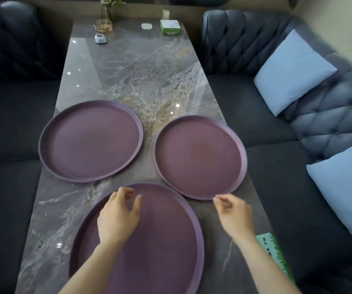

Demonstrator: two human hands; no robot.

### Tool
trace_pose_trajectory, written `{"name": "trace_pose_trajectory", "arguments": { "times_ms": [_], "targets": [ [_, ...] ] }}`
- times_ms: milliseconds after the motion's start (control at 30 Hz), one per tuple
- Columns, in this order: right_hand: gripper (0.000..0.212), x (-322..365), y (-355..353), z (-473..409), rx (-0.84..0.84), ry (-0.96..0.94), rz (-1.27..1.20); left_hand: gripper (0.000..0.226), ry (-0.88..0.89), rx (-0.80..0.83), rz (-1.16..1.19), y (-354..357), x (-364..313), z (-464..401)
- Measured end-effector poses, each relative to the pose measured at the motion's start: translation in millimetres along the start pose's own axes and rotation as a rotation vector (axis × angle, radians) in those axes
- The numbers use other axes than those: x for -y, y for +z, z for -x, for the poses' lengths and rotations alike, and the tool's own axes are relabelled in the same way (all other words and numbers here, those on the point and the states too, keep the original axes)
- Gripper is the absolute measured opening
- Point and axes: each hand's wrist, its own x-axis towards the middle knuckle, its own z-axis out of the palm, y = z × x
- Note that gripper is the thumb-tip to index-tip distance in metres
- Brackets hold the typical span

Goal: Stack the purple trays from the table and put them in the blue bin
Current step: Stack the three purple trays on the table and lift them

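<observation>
Three round purple trays lie flat on the grey marble table. One tray is at the middle left, a second tray at the middle right, and the largest-looking tray is nearest me. My left hand hovers over the near tray's far part, fingers apart and curled, holding nothing. My right hand is just off the near rim of the right tray, fingertips close to that rim, holding nothing. No blue bin is in view.
Dark tufted sofas flank the table, with two light blue cushions on the right one. At the far end stand a green box, a glass bowl, a small white device and a vase. A green card lies at the near right edge.
</observation>
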Motion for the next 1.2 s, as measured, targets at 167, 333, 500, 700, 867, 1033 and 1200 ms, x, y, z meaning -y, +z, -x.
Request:
{"name": "trace_pose_trajectory", "arguments": {
  "times_ms": [167, 333, 500, 700, 867, 1033, 1200],
  "targets": [
    [0.017, -15, -41, -85, -0.055, 0.238, -0.141, 0.037, -0.040, 0.081, 0.164, 22, -61, -69],
    [0.030, -23, -57, -153, -0.073, 0.263, -0.129, 0.064, -0.223, 0.174, 0.272, 55, -100, -119],
    [0.065, -23, -51, -199, 0.052, 0.262, -0.197, 0.088, -0.380, 0.185, 0.414, 81, -122, -138],
    [0.054, -10, -47, -218, -0.001, 0.283, -0.391, 0.091, -0.526, 0.161, 0.669, 86, -142, -144],
    [0.048, -7, -52, -210, -0.101, 0.291, -0.337, 0.078, -0.513, 0.140, 0.789, 68, -148, -134],
    [0.040, 2, -60, -186, -0.164, 0.237, -0.284, 0.057, -0.479, -0.002, 0.593, 32, -137, -117],
    [0.034, 16, -52, -138, -0.151, 0.171, -0.200, 0.035, -0.473, -0.128, 0.310, -12, -96, -87]
  ]
}}
